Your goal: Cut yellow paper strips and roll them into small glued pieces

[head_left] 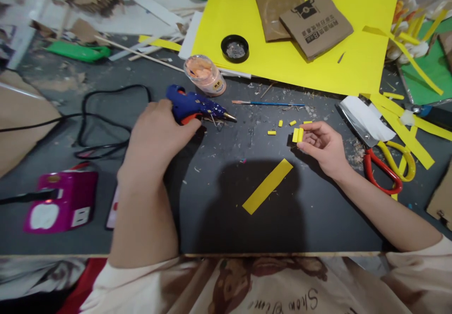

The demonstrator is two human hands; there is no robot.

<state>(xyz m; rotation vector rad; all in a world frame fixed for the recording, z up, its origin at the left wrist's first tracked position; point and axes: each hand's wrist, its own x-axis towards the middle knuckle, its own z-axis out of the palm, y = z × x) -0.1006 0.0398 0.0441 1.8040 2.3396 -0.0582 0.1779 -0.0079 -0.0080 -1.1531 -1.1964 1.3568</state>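
My left hand (160,132) is wrapped round the grip end of a blue hot glue gun (197,104), which lies low over the table with its metal nozzle pointing right. Its thumb is near the orange trigger; the other fingers are partly hidden. Between thumb and fingertips, my right hand (323,147) pinches a small yellow paper roll (298,135) that looks doubled, like two pieces side by side. Just left of that hand lie several small yellow rolls (271,132). A flat yellow paper strip (267,187) rests slantwise on the table between my arms.
An open jar (206,76) of peach-coloured paste and a thin brush (268,103) lie beyond. Scissors (376,149) sit right, near yellow strips. Cardboard pieces (318,24) and a black lid (235,49) rest on yellow sheets. At left are a black cable (83,111) and a magenta power socket (61,201).
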